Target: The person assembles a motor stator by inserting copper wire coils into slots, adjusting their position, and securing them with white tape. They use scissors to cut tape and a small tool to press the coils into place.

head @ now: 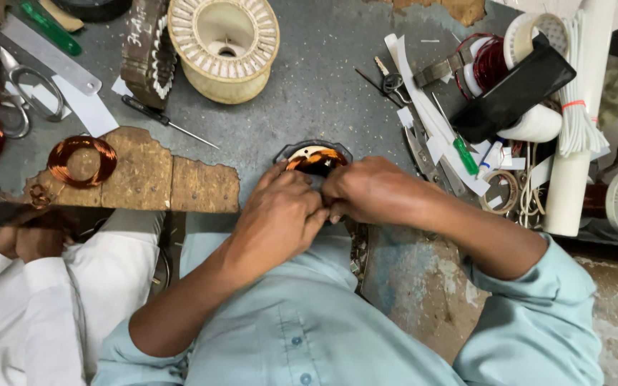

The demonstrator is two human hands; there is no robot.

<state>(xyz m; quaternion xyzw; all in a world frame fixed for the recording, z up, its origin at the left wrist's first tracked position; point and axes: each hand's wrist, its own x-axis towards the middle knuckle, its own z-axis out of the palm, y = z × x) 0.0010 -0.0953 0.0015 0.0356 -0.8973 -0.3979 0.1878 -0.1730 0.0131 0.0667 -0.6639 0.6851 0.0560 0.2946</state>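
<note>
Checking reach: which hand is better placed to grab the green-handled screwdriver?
Right, probably. The right hand sits on the side nearer the green-handled screwdriver; the left hand would have to cross over the copper coil both are gripping.

Upper right of the frame, a black slab with a dark, unlit screen lies tilted across the white spools. At the upper middle, a brown laminated block carries white handwritten marking on its face. Small white-and-blue labelled tubes lie right of centre among paper strips.
</note>
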